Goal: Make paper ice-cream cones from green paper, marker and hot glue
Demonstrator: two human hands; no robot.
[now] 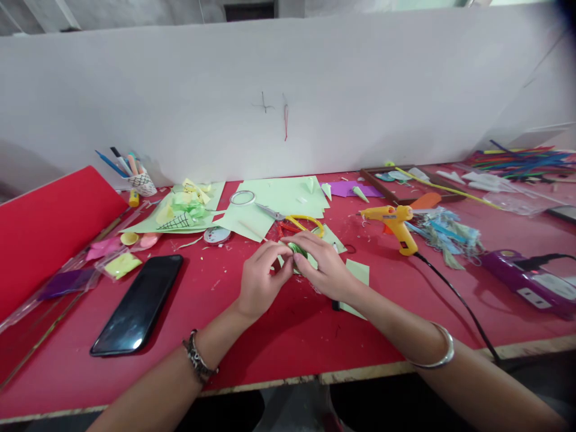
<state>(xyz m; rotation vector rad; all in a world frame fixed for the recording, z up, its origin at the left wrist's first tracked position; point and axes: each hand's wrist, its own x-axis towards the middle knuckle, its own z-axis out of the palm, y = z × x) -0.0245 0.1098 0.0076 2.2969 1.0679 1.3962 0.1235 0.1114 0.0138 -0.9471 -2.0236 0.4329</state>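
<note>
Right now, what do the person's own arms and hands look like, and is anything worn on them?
No sleeves or gloves show. The left hand has a dark beaded bracelet at its wrist. The right hand has a plain, smooth silver bangle around its wrist. Whether any fingers carry rings is too small to tell.

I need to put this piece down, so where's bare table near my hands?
Bare table lies between the phone and your left hand, and between your right hand and the black cord. Behind both hands it is crowded: green paper, scissors, glue gun.
</note>
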